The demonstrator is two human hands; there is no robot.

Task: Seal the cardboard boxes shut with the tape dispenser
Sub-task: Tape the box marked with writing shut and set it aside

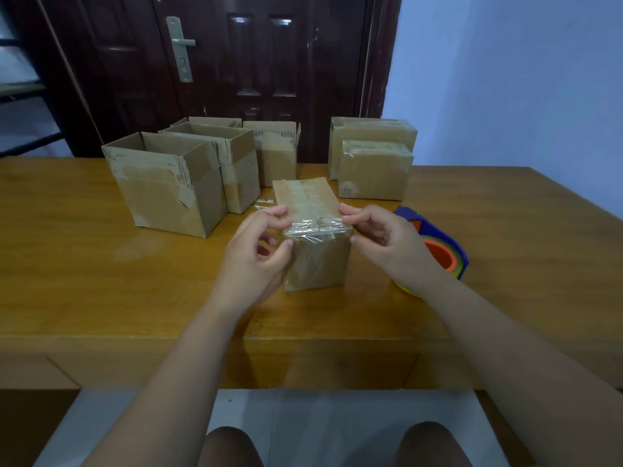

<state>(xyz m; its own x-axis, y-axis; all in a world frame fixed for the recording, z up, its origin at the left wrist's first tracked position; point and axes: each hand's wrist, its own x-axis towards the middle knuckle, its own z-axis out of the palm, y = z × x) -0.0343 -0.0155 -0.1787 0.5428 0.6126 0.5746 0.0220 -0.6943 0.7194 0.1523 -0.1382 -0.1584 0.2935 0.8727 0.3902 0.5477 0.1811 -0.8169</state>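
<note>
The small box (305, 197) lies mid-table, its long axis running away from the person, the far end leaning slightly left. A crinkled tape (317, 227) crosses its near top edge. The left hand (256, 254) and right hand (387, 237) curl at the near corners, seemingly pinching the tape's ends. The tape dispenser (441, 244) sits just right. Bare table (84, 264) lies open on the left, in front of the open boxes (168, 183).

Stretched forward, left hand (255, 252) and right hand (387, 242) curl, seemingly pinching.
</note>
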